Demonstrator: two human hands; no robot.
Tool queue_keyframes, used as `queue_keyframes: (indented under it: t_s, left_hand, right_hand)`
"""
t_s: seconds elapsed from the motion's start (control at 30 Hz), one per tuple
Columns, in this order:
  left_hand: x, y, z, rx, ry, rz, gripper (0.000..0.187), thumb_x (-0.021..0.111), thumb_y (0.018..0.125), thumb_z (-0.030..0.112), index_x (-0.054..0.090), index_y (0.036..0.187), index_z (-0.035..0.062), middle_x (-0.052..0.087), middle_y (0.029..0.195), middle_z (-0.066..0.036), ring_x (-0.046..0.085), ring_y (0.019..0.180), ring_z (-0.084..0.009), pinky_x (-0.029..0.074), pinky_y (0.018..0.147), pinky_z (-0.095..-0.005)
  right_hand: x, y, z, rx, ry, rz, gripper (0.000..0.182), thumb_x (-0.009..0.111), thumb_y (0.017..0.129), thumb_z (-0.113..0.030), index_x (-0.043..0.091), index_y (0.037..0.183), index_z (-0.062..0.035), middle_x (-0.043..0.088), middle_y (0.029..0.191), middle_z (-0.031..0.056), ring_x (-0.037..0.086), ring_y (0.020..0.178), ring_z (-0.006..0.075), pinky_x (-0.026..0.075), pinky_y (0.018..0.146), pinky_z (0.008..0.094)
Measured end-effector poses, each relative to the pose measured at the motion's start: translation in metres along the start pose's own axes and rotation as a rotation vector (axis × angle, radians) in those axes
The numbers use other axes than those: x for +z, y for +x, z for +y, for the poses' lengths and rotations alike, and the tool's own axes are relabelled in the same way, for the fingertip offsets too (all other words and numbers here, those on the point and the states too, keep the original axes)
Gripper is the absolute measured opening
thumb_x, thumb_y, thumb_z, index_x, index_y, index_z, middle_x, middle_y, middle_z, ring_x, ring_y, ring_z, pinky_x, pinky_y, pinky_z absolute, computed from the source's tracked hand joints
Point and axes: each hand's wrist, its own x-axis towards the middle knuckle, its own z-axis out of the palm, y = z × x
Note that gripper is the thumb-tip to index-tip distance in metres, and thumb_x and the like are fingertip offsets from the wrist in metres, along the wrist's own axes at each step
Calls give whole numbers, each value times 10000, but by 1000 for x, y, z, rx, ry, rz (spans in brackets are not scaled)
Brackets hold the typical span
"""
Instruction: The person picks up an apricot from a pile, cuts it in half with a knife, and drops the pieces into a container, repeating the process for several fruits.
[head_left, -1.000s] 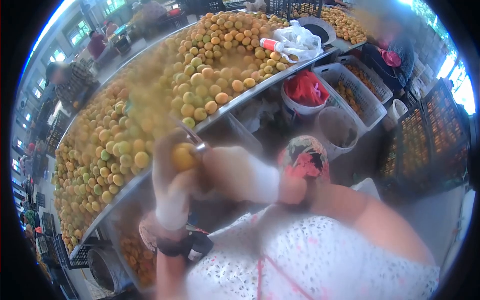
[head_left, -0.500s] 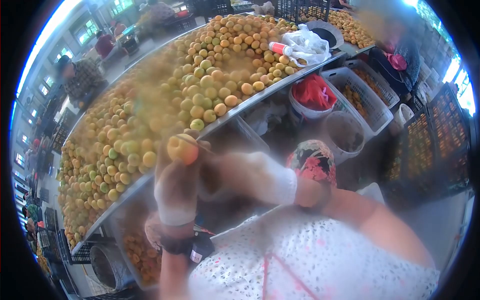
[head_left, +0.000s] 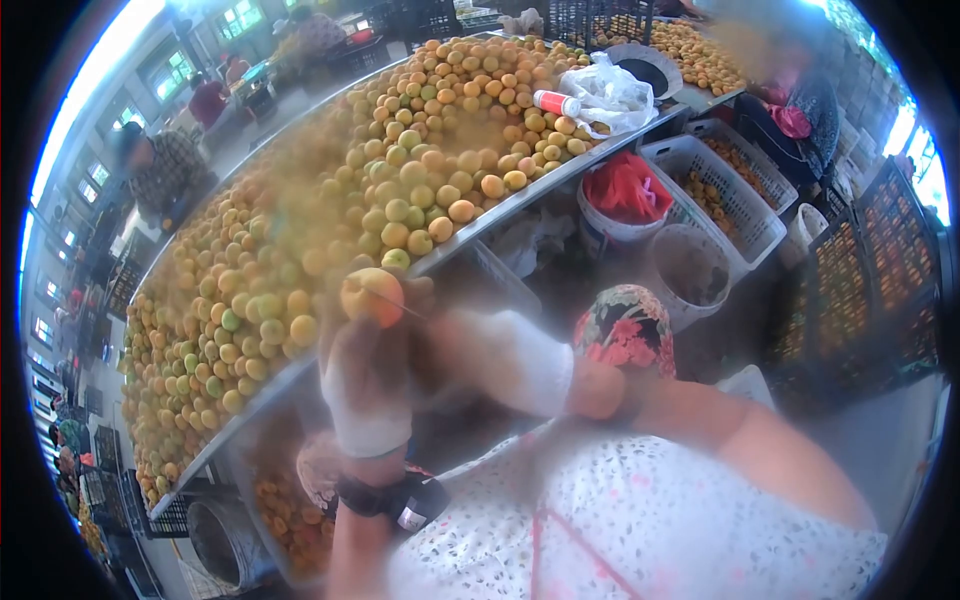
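Note:
An orange-yellow fruit (head_left: 372, 297) is held up in front of the heaped table. My left hand (head_left: 362, 350), in a pale glove, has its fingers round the fruit from below. At the fruit's right side is my right hand (head_left: 432, 325), also gloved, with its fingers closed. A thin dark line, perhaps a blade, runs across the fruit toward my right hand; blur hides what it is. Behind them lies a large heap of similar fruits (head_left: 400, 180) on a metal-edged table (head_left: 500, 222).
A white bag (head_left: 612, 92) and a red-and-white can (head_left: 556, 103) lie on the fruit. Below the table's right side stand a bucket with red plastic (head_left: 627, 190), an empty-looking bucket (head_left: 690, 268) and white crates (head_left: 725, 200). A person (head_left: 805, 120) sits at the right.
Both hands and the fruit have shifted slightly right in the view. The thin line now crosses the fruit's face. The surroundings have moved slightly with the camera.

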Motion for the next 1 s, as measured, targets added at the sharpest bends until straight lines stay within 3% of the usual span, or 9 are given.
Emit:
queue_keyframes:
  t_s: [0.1, 0.27, 0.47, 0.53, 0.67, 0.73, 0.87, 0.97, 1.0]
  left_hand:
    - [2, 2, -4, -19, -8, 27, 530, 584, 947, 326, 471, 1341, -10, 615, 1198, -156, 615, 1089, -288, 478, 986, -409]
    - [-1, 10, -16, -136, -129, 101, 571, 543, 970, 448, 503, 1312, -8, 632, 1168, -166, 614, 1078, -299, 493, 947, -413]
    - [-12, 16, -30, -300, -310, 49, 632, 480, 990, 526, 483, 1332, -5, 634, 1166, -175, 591, 1107, -286, 478, 952, -393]
    - [3, 15, -22, -198, 135, 117, 661, 514, 972, 570, 503, 1294, -7, 630, 1166, -188, 600, 1081, -268, 487, 939, -374]
    - [9, 14, -24, 6, 252, 120, 669, 514, 968, 600, 540, 1245, -9, 638, 1150, -186, 605, 1058, -258, 491, 930, -361]
    - [-2, 16, -28, -286, -20, 150, 655, 501, 980, 589, 558, 1230, -13, 648, 1132, -169, 599, 1059, -247, 475, 951, -355]
    - [-10, 16, -30, -324, -55, 53, 607, 482, 1008, 542, 560, 1227, -19, 660, 1100, -156, 616, 1009, -245, 485, 930, -352]
    - [9, 16, -35, 118, 439, 169, 627, 464, 1007, 566, 570, 1210, -17, 666, 1024, -135, 628, 901, -221, 505, 843, -333]
    - [5, 18, -32, 118, 439, 172, 627, 464, 1007, 566, 570, 1210, -17, 666, 1024, -135, 628, 901, -221, 505, 843, -333]
  right_hand:
    - [1, 1, 9, -28, -174, 46, 318, 471, 1050, -307, 578, 982, -15, 623, 724, 173, 627, 648, 302, 478, 608, 398]
    - [16, 17, 69, -116, 47, 195, 322, 506, 1024, -327, 585, 1049, -16, 635, 774, 272, 635, 765, 453, 486, 618, 475]
    - [3, 11, 13, -127, -265, 219, 345, 523, 1015, -309, 566, 1045, 33, 628, 732, 260, 639, 712, 442, 481, 583, 480]
    - [0, 11, 12, -113, -279, 208, 342, 525, 1014, -306, 563, 1049, 32, 628, 730, 258, 639, 707, 440, 482, 581, 479]
    - [-4, 14, 14, -60, -344, 145, 331, 532, 1010, -298, 555, 1066, 28, 627, 719, 250, 640, 690, 431, 486, 575, 476]
    - [0, 15, 23, -89, -372, 181, 323, 532, 1011, -297, 555, 1043, 24, 623, 714, 252, 640, 690, 430, 481, 571, 478]
    - [-2, 10, 14, -120, -333, 227, 313, 534, 1010, -297, 550, 1023, 15, 619, 709, 253, 640, 693, 430, 476, 566, 484]
    - [-1, 6, 20, -146, -229, 206, 301, 534, 1008, -287, 547, 1023, 13, 621, 714, 253, 640, 694, 430, 482, 568, 486]
    - [-3, 7, 16, -145, -228, 203, 301, 534, 1008, -287, 547, 1023, 13, 621, 714, 253, 640, 694, 430, 482, 568, 486]
